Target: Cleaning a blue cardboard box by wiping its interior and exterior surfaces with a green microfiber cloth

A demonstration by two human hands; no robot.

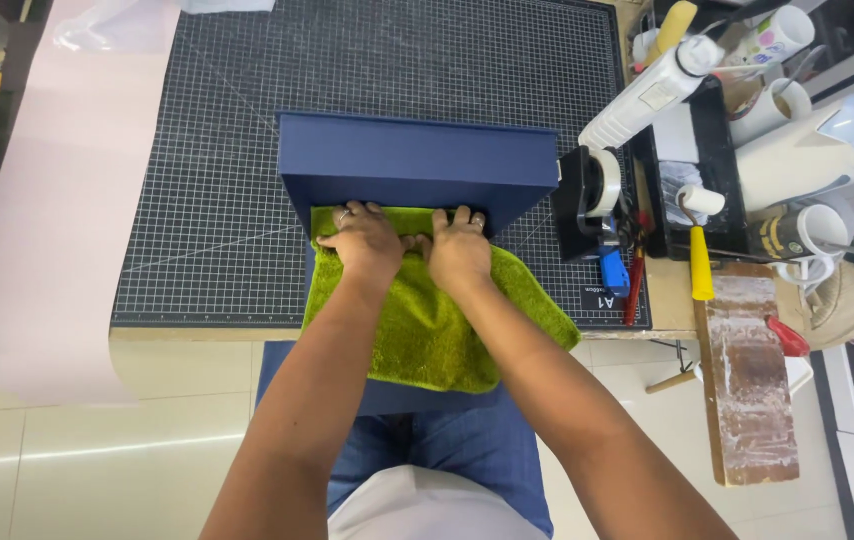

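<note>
A dark blue box [417,165] stands on the black cutting mat [217,240], its lower flap hanging over the table's front edge toward my lap. A green towel [437,320] lies on that flap. My left hand [365,240] and my right hand [459,248] press side by side on the towel's far edge, right where it meets the upright blue wall. Both hands are flat with fingers bent over the cloth. Rings show on each hand.
A pale pink sheet [57,200] drapes over the table's left side. At right stand a black tape dispenser [587,200], a blue cutter [612,270], a glue gun [652,90], a yellow-handled roller [699,250], cups and a glue-smeared wooden board [747,370].
</note>
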